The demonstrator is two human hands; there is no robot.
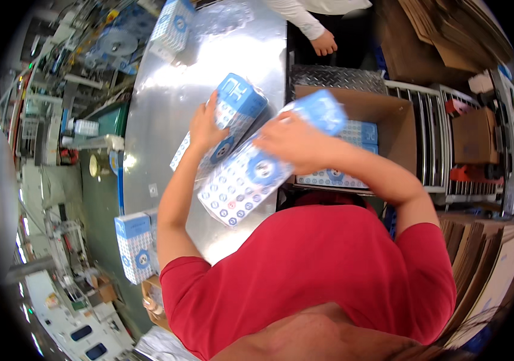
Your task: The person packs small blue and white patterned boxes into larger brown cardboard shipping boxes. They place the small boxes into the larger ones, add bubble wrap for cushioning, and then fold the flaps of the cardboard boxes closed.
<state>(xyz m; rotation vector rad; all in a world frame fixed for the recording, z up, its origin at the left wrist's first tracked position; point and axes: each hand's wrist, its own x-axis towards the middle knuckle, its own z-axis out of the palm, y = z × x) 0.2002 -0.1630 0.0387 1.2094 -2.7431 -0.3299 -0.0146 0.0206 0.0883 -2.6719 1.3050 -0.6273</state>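
Observation:
My left hand (207,127) is closed around one side of a long blue-and-white box (242,99) on the metal table, its thumb across the printed face. A second long blue-and-white box (239,189) is tilted in my right hand (293,142), slightly blurred, its blue end pointing toward the open cardboard carton (398,126). The fingers of my right hand wrap over its upper face. The two boxes lie side by side, very near each other; whether they touch I cannot tell. Similar blue-and-white boxes (362,133) sit inside the carton, partly hidden by my right forearm.
Another blue-and-white box (172,27) stands at the table's far left, near clear plastic film (224,18). One more box (135,246) is at the near left edge. A co-worker's hand (324,43) hangs beyond the table. Rollers (428,138) and stacked cardboard (479,259) are right.

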